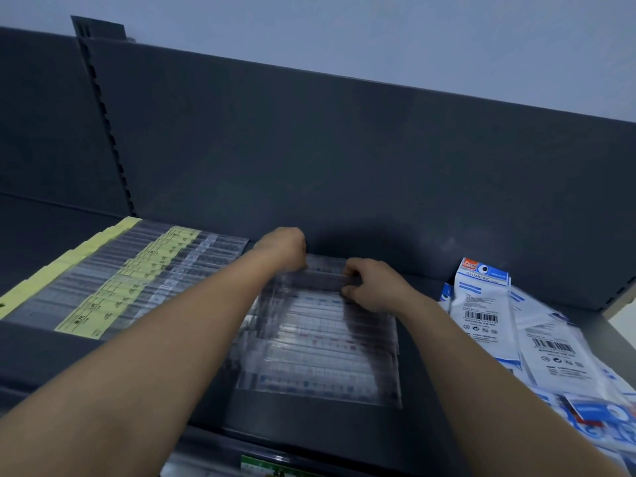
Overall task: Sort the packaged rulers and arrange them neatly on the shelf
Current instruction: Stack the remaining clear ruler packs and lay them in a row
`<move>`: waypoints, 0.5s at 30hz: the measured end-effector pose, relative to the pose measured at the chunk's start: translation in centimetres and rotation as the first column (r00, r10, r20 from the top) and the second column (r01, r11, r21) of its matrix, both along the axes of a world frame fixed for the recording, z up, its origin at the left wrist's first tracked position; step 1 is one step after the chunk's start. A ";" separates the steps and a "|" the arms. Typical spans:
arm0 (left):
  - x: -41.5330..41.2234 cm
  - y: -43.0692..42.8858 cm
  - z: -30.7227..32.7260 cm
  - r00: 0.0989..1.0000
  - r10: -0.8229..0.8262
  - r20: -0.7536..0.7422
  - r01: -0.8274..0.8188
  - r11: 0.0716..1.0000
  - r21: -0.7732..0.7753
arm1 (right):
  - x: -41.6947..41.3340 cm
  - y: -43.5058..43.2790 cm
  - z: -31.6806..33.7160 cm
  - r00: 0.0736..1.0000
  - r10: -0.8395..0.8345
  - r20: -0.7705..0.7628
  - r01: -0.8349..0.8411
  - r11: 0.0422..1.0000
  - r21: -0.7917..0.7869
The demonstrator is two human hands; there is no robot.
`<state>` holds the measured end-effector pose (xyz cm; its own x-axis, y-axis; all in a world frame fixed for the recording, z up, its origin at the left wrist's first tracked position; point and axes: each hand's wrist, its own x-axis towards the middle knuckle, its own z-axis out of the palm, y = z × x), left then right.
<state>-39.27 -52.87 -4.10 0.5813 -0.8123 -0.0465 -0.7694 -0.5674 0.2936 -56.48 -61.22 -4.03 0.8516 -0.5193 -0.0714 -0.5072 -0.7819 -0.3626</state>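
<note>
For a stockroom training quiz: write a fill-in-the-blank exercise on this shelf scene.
The ruler packs at the left bear ___ labels. The white-and-blue packs at the right are printed with the word ___. The left hand and right hand grip one clear ruler pack at the far end of the stack of clear packs, which is the ___ of the three groups.
Missing words: yellow; GEOMETRIC; middle.

A pale blue-grey painted wall (378, 25) is filling the top of the frame. A dark slotted metal upright strip (103, 125) is running down the upper left. White and blue flat plastic packets printed "GEOMETRIC" (481, 304) are lying heaped loosely at the right edge. A green paper label (261, 464) is showing at the bottom edge.
</note>
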 end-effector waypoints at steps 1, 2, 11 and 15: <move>0.0 -0.2 -0.1 1.000 0.004 0.011 -0.005 1.000 0.021 | 0.0 0.0 0.0 1.000 0.000 0.003 0.000 1.000 0.002; 0.0 -0.3 -0.2 1.000 0.008 0.021 -0.009 0.999 0.044 | 0.0 0.0 0.0 1.000 0.001 0.007 -0.001 1.000 0.001; -0.3 -0.9 -1.2 0.998 -0.045 0.041 0.045 0.999 -0.008 | -0.2 -0.2 -0.4 1.000 0.004 0.018 -0.004 1.000 0.009; -0.4 -0.9 -1.1 0.997 -0.058 0.043 0.060 0.998 -0.028 | -0.2 -0.5 -0.6 0.999 0.000 0.045 -0.001 1.000 0.015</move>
<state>-39.66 -53.81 -5.23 0.5334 -0.8459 0.0012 -0.8133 -0.5125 0.2755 -56.66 -61.68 -4.61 0.8543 -0.5181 -0.0412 -0.4898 -0.7762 -0.3970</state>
